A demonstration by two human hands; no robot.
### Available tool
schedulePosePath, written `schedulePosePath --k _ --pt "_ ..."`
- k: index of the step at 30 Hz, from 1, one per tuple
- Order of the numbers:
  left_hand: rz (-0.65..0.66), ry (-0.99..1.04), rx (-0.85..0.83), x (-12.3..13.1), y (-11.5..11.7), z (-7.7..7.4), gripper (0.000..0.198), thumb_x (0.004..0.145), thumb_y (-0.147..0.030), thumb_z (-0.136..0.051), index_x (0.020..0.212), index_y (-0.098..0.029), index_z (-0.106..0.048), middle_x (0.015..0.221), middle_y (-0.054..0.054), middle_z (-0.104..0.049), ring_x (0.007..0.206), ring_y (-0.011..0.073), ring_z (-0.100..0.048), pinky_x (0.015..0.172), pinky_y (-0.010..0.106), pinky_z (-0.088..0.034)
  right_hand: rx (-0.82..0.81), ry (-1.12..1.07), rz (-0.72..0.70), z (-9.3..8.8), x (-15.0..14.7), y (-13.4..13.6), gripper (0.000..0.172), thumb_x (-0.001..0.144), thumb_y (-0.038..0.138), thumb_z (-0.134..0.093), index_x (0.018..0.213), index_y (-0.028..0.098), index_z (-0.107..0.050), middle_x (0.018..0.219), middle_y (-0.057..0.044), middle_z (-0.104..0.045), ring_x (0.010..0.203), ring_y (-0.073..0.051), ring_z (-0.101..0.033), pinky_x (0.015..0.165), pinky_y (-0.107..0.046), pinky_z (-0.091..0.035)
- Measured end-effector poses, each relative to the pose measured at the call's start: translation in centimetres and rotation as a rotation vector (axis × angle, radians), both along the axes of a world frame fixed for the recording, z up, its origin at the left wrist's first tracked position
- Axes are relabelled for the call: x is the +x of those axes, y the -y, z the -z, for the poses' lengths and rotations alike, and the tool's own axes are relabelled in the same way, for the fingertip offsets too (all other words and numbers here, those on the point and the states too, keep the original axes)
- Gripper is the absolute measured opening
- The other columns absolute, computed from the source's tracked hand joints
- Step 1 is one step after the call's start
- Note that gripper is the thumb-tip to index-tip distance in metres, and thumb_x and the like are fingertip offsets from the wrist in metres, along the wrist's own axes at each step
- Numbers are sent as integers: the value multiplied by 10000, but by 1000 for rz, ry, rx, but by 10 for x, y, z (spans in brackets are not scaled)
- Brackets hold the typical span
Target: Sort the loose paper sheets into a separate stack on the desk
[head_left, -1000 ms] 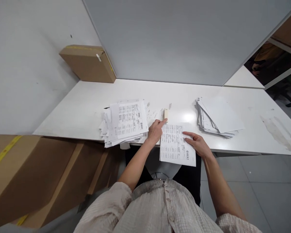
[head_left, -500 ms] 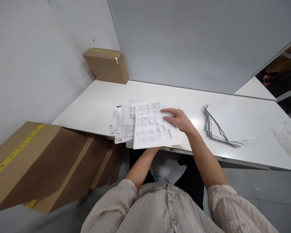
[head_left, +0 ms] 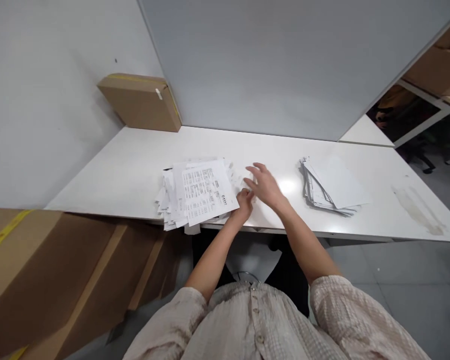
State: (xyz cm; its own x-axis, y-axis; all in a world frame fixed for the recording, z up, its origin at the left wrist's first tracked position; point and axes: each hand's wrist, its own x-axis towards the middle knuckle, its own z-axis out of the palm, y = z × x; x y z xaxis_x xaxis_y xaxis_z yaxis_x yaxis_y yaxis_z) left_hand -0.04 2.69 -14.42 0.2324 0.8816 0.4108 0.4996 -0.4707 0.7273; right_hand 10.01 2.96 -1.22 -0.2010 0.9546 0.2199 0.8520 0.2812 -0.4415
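A loose pile of printed papers (head_left: 170,200) lies on the white table, its edges uneven, with one printed sheet (head_left: 206,190) on top. My left hand (head_left: 243,206) is beside the pile's right edge, fingers curled together; whether anything is pinched in them is hidden. Just above and to the right of it hovers my right hand (head_left: 264,185), its fingers spread and holding nothing. Farther right rests a second stack of papers (head_left: 318,187), a blank white sheet (head_left: 339,180) covering most of it.
A cardboard box (head_left: 140,102) with yellow tape stands in the table's back left corner. Larger cardboard boxes (head_left: 30,265) are below the table's left edge. A grey panel (head_left: 247,65) rises behind the white table (head_left: 378,175).
The printed sheet that was raised in front of the pile now lies on top of it. My left hand has come out from beneath the sheet, and my right hand is off the paper.
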Motion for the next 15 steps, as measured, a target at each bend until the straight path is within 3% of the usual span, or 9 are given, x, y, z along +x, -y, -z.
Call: schedulePosePath --k 4,7,11,15 --pt "-36 -80 47 -4 2 3 447 864 -103 -323 1208 -234 -576 828 40 -504 744 158 -521 744 296 -452 69 116 458 15 121 14 347 842 303 -494 1134 155 -610 1252 -146 -518 1118 -292 -458 928 -409 -374" --pt "-42 -99 53 -4 3 1 471 848 -81 -334 1218 -247 -572 842 38 -506 759 154 -524 752 287 -456 2 216 762 27 194 20 448 832 379 -498 1200 131 -563 1248 -164 -527 1147 -322 -412 903 -426 -360" --pt "-45 -141 68 -5 3 -2 537 812 -16 -332 1237 -254 -556 846 32 -489 751 141 -515 735 272 -458 -164 263 784 40 227 24 657 786 513 -529 1299 109 -460 1247 -188 -532 1140 -313 -434 849 -383 -376" --pt "-54 -177 77 -7 5 -2 559 807 -3 -345 1254 -278 -538 857 24 -482 747 133 -509 716 259 -455 -195 281 699 43 225 29 497 801 495 -503 1128 132 -593 1006 -151 -645 946 -261 -553 718 -307 -384"
